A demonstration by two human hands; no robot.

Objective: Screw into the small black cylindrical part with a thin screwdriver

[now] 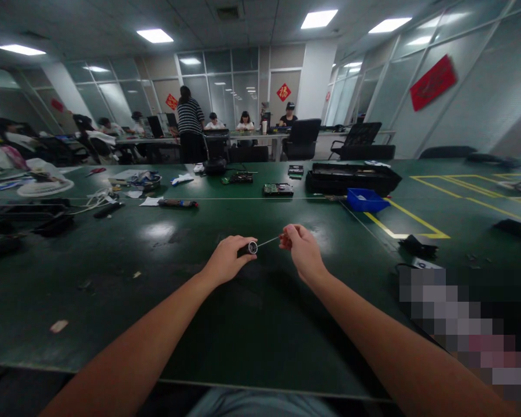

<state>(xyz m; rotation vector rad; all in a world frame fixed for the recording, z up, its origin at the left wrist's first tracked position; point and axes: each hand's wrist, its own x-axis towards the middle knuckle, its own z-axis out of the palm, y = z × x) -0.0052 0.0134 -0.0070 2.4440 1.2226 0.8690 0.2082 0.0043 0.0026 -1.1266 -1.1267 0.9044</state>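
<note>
My left hand [226,259] is closed around a small dark cylindrical handle [250,248] with a round silvery end, held just above the green table [226,341]. A thin metal shaft [268,241] runs from that end to my right hand [301,249], whose fingers pinch its far tip. It looks like a small screwdriver with its bit, but I cannot be sure. Both hands hover over the middle of the table, close together.
Further back lie circuit boards [278,189], a black open case [351,178], a blue bin [366,200], a marker-like tool [178,203], cables and papers at left. Yellow tape lines [406,223] mark the right side. Several people sit or stand at far desks.
</note>
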